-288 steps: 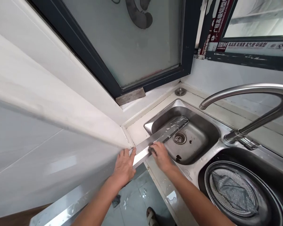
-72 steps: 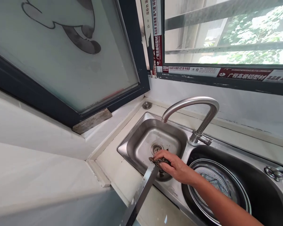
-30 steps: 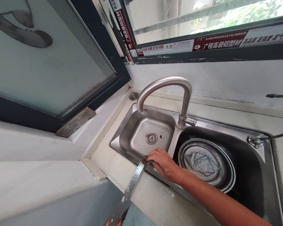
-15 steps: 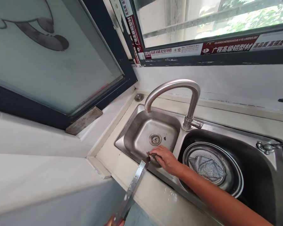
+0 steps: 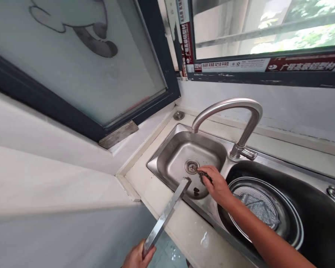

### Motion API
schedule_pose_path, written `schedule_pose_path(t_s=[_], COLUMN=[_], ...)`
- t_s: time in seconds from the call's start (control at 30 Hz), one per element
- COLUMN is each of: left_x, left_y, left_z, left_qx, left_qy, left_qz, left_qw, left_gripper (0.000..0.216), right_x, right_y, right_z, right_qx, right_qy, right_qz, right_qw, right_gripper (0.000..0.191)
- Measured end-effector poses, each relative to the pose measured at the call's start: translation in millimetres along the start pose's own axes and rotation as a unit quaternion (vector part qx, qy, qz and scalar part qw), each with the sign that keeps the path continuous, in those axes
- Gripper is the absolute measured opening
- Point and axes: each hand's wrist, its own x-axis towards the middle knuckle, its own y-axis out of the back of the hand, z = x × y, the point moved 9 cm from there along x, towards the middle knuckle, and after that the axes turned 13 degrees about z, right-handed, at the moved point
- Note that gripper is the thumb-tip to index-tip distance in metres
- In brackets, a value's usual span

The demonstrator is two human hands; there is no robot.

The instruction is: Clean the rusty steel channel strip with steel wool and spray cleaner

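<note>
My left hand (image 5: 139, 255) is closed round the near end of a long silvery metal bar (image 5: 163, 219). The bar slants up across the counter edge, and its far tip is over the front rim of the small sink basin (image 5: 170, 156). My right hand (image 5: 216, 184) reaches over that basin with its fingers pinched on a dark, wiry steel wool scrubber (image 5: 205, 175). A small gap separates the scrubber from the bar's tip. Under them lie dark bits (image 5: 195, 191) on the basin floor, near the drain (image 5: 191, 166).
A curved faucet (image 5: 229, 102) arches over the small basin. In the larger dark basin (image 5: 309, 201) sit a metal bowl (image 5: 289, 223) and a perforated strainer with a grey cloth-like piece. A window frame (image 5: 139, 108) overhangs at left, above a wood block (image 5: 118, 134).
The view has swung left, so the sink sits further right. My right hand with the scrubber has come away from the bar's tip. More of my left hand and the dark bits now show.
</note>
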Motion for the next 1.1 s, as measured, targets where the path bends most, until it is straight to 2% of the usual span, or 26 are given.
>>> schedule_pose_path(t_s=[0.1, 0.2, 0.3, 0.47, 0.57, 0.7, 0.77, 0.8, 0.87, 0.93, 1.0, 1.03, 1.1], left_x=[8, 18, 24, 28, 30, 34, 35, 36, 36, 35, 36, 36, 36], left_y=[8, 16, 19, 15, 12, 9, 8, 7, 6, 4, 3, 2, 1], left_z=[37, 66, 83, 94, 97, 99, 101, 101, 101, 99, 98, 98, 101], left_qx=[-0.023, -0.024, -0.004, 0.069, 0.097, 0.089, 0.077, 0.072, 0.067, 0.067, 0.066, 0.065, 0.058], left_qy=[-0.040, -0.058, -0.062, -0.072, -0.075, -0.082, -0.092, -0.096, -0.099, -0.097, -0.093, -0.092, -0.095], left_qz=[0.011, 0.022, 0.018, 0.008, 0.004, -0.001, -0.001, -0.001, 0.000, 0.002, 0.007, 0.008, 0.007], left_qw=[0.999, 0.998, 0.998, 0.995, 0.992, 0.993, 0.993, 0.993, 0.993, 0.993, 0.993, 0.994, 0.994], left_gripper=[0.023, 0.018, 0.016, 0.020, 0.023, 0.022, 0.020, 0.019, 0.019, 0.019, 0.021, 0.022, 0.022], right_x=[13, 21, 32, 43, 15, -55, -70, -66, -36, 10, 35, 35, 6], right_y=[-4, -21, -32, -36, -55, -99, -108, -107, -93, -66, -48, -46, -57], right_z=[-33, -45, -32, 1, -7, -56, -71, -69, -46, -10, 7, 7, -11], right_qx=[-0.056, -0.167, -0.269, -0.362, -0.373, -0.287, -0.240, -0.234, -0.258, -0.311, -0.307, -0.296, -0.270], right_qy=[0.083, 0.145, 0.162, 0.138, 0.140, 0.199, 0.225, 0.229, 0.214, 0.156, 0.136, 0.139, 0.168], right_qz=[-0.060, -0.120, -0.147, -0.149, -0.170, -0.236, -0.260, -0.264, -0.255, -0.202, -0.156, -0.144, -0.150], right_qw=[0.993, 0.968, 0.938, 0.910, 0.901, 0.907, 0.908, 0.907, 0.907, 0.916, 0.929, 0.934, 0.936], right_gripper=[0.030, 0.028, 0.027, 0.026, 0.029, 0.036, 0.038, 0.039, 0.039, 0.038, 0.035, 0.035, 0.038])
